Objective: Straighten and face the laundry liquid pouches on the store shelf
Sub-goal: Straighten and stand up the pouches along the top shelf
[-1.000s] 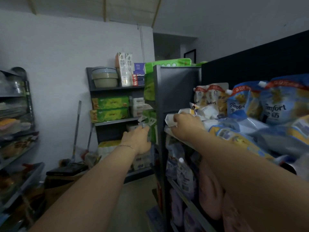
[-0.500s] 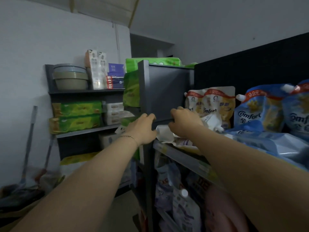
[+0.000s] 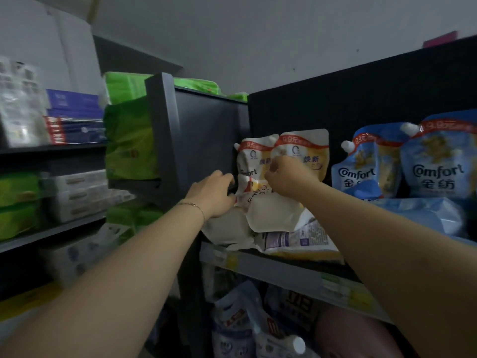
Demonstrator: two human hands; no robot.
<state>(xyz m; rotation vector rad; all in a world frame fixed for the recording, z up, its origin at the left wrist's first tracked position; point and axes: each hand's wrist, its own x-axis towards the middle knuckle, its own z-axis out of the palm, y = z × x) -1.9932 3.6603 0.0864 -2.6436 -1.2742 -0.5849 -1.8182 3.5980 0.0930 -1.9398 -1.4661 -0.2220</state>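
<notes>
Both our hands are on the front white-and-yellow pouch [image 3: 268,213] at the left end of the upper shelf [image 3: 284,270]. Our left hand [image 3: 214,195] curls round its left edge, fingertips tucked out of sight beside the dark side panel [image 3: 201,140]. Our right hand [image 3: 286,177] pinches it near the top, fingers bent. The pouch sits between our two hands, tilted, its lower part slumped over flat-lying pouches [image 3: 296,239]. Just behind it, two upright white-and-yellow pouches [image 3: 307,148] lean on the back panel. To the right, blue Comfort pouches [image 3: 436,171] stand facing us, another blue pouch [image 3: 418,215] lying before them.
</notes>
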